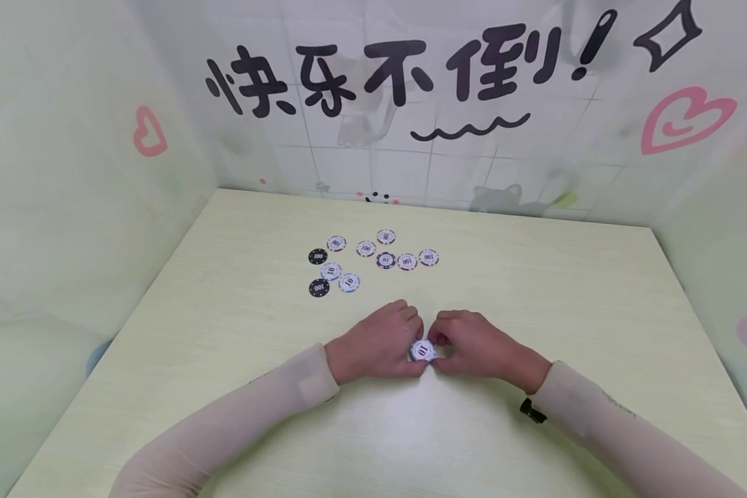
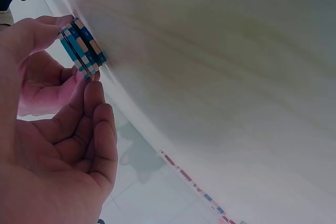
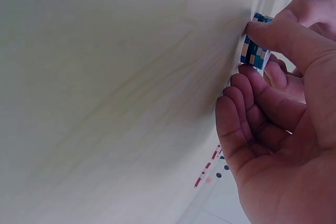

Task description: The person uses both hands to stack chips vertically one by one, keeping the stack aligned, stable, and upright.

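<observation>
A short stack of poker chips (image 1: 422, 351) sits on the table between both hands, a white chip marked 10 facing up on top. From the left side my left hand (image 1: 381, 340) pinches it with thumb and forefinger. My right hand (image 1: 476, 344) grips the same stack from the right, its thumb near me and fingers on the far side. In the left wrist view the edges of the stack (image 2: 82, 47) show blue, teal and pale blocks. Part of the stack (image 3: 255, 51) is covered by the right thumb in the right wrist view.
Farther back on the table (image 1: 535, 290) several loose chips lie flat: black ones such as the black chip (image 1: 319, 288), a purple-edged chip (image 1: 386, 260), and white ones such as the white chip (image 1: 429, 257). A printed wall (image 1: 398, 166) borders the back edge.
</observation>
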`<act>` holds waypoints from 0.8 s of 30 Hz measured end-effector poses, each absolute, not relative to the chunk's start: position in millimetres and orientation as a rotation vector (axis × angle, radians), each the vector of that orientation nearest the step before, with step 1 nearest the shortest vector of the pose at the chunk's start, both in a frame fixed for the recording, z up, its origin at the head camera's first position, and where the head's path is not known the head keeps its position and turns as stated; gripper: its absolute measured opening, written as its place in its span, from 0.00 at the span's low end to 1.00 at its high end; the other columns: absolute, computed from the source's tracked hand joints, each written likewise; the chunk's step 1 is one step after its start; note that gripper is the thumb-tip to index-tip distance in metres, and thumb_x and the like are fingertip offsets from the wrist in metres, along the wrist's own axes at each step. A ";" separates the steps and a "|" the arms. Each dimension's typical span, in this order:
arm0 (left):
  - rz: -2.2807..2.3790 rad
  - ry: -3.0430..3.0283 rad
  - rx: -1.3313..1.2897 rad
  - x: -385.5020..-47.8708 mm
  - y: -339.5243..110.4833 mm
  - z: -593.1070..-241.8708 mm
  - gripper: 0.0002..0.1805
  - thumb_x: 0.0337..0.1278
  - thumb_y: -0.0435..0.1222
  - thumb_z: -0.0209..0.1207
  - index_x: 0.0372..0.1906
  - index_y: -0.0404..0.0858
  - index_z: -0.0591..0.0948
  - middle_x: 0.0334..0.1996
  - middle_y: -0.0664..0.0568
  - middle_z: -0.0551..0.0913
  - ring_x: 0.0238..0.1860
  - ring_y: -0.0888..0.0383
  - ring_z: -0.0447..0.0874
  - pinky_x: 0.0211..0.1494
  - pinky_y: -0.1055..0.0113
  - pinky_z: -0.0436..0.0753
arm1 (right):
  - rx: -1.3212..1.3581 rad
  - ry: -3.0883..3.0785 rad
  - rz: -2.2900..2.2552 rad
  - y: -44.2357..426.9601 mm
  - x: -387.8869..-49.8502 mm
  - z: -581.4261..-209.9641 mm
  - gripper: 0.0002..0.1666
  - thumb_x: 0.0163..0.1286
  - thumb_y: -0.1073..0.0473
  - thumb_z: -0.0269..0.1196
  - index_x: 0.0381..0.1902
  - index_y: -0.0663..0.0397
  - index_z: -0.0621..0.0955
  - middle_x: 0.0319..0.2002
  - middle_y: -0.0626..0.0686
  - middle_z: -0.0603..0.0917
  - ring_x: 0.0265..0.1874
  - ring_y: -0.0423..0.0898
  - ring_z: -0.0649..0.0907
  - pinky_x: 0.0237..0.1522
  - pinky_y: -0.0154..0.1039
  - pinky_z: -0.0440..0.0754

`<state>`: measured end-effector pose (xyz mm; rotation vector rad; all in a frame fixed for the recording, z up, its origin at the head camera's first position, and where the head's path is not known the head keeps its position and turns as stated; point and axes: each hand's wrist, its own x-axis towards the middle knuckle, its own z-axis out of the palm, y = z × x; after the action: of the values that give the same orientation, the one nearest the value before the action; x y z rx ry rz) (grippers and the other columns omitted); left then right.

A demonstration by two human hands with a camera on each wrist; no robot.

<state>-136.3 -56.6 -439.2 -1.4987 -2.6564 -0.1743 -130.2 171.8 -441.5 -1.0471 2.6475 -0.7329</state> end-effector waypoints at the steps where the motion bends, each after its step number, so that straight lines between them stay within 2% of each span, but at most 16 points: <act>1: -0.169 -2.655 -1.501 -136.3 -56.7 -439.2 0.20 0.66 0.53 0.68 0.37 0.39 0.85 0.30 0.55 0.81 0.34 0.57 0.74 0.47 0.64 0.75 | -1.051 2.648 -0.734 171.7 -130.2 -441.4 0.13 0.60 0.62 0.81 0.40 0.55 0.89 0.34 0.41 0.81 0.33 0.37 0.77 0.39 0.35 0.81; 13: -0.171 -2.655 -1.507 -136.6 -58.3 -437.5 0.21 0.67 0.54 0.67 0.38 0.38 0.86 0.32 0.55 0.83 0.35 0.56 0.75 0.48 0.64 0.76 | -1.030 2.647 -0.727 170.0 -129.5 -439.4 0.12 0.60 0.62 0.80 0.41 0.55 0.89 0.34 0.41 0.81 0.33 0.37 0.77 0.39 0.35 0.81; 19: -0.324 -2.768 -1.439 -138.8 -65.6 -433.5 0.25 0.67 0.56 0.69 0.43 0.35 0.87 0.36 0.52 0.85 0.41 0.54 0.78 0.51 0.63 0.78 | -1.007 2.644 -0.711 169.9 -129.5 -438.9 0.13 0.60 0.61 0.81 0.41 0.55 0.90 0.35 0.40 0.81 0.33 0.37 0.78 0.40 0.35 0.82; 24: -0.381 -2.842 -1.338 -145.1 -78.8 -429.6 0.22 0.69 0.52 0.69 0.45 0.35 0.88 0.38 0.50 0.85 0.44 0.52 0.79 0.54 0.60 0.80 | -0.975 2.633 -0.688 169.5 -129.4 -437.1 0.14 0.61 0.60 0.82 0.43 0.55 0.90 0.37 0.41 0.83 0.35 0.38 0.79 0.41 0.36 0.83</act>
<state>-145.1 -78.8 -429.6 -1.3381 -2.8417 -0.3807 -129.4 169.5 -437.1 -0.9754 2.6332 -0.6881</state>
